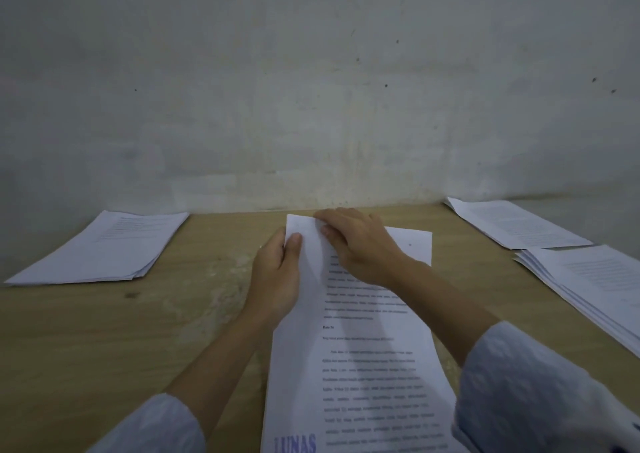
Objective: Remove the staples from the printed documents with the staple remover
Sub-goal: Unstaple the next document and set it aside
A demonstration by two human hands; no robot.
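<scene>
A printed document [363,366] lies lengthwise on the wooden table in front of me, with a blue "LUNAS" stamp near its bottom left. My left hand [277,276] pinches its left edge near the top corner, thumb on the top sheet. My right hand [356,244] rests over the top left part, fingers curled at the corner where the sheets are lifted. No staple remover is visible, and the staple itself cannot be made out.
A stack of papers [104,248] lies at the far left of the table [156,331]. Two more stacks lie on the right, one far [516,224] and one nearer [588,286]. A grey wall rises right behind the table.
</scene>
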